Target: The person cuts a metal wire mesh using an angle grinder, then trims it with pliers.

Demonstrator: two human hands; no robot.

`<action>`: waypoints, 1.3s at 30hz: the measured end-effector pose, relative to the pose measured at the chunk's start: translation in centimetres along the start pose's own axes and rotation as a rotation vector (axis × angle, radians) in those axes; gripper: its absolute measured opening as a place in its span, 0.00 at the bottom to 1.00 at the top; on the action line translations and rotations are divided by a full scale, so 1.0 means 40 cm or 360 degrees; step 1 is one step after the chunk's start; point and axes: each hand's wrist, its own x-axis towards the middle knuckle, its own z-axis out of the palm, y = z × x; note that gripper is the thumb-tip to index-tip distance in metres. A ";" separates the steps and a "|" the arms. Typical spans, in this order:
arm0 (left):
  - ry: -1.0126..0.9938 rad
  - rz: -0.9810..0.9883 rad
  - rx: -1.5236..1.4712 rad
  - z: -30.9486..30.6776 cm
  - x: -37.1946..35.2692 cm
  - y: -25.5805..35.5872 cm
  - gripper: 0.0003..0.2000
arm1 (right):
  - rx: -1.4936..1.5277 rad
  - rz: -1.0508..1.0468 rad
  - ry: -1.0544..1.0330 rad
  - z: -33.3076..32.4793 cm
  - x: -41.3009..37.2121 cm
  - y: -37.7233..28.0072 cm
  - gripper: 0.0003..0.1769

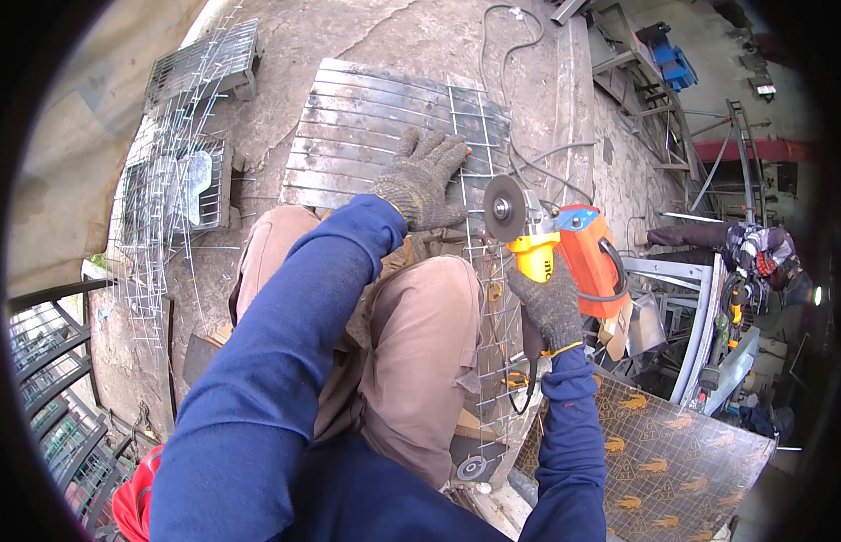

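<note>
Head camera looks down on a squatting person in blue sleeves, tan trousers and grey knit gloves. The left hand [420, 181] lies flat with its fingers spread apart, palm down on a slatted metal panel [366, 117] where a long strip of wire mesh [493, 352] crosses it; it grips nothing. The right hand [551, 303] is closed tight around the handle of a yellow and orange grinder [542, 248], held upright just beside the right knee [420, 334]. The grinder's disc [504, 208] faces the camera, standing over the mesh and near the left hand's fingertips; whether it touches the wire cannot be told. A black cord loops from the grinder's side, and a grey cable [502, 54] trails across the concrete floor [285, 117] beyond the panel. To the left, a loose stack of mesh pieces [168, 208] leans over 2 small grates. A spare disc [472, 467] lies on the ground below the knee, next to a dark sheet printed with orange figures [673, 461]. At the far right another person [755, 257] bends among metal frames, well apart from the grinder.
</note>
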 end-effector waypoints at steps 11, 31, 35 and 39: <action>0.0005 -0.0034 0.0044 -0.004 0.004 0.013 0.52 | 0.0024 -0.0060 0.0037 0.008 -0.009 -0.003 0.33; -0.0051 -0.0048 0.0040 -0.009 0.007 0.013 0.54 | -0.0052 0.0113 -0.0062 -0.005 -0.007 -0.013 0.40; -0.0062 -0.0064 0.0013 -0.015 0.006 0.015 0.54 | -0.0003 -0.0011 0.0001 0.009 0.003 0.020 0.39; -0.0007 -0.0040 0.0027 -0.004 0.005 0.011 0.53 | -0.0035 0.0005 0.0006 -0.007 -0.012 -0.024 0.32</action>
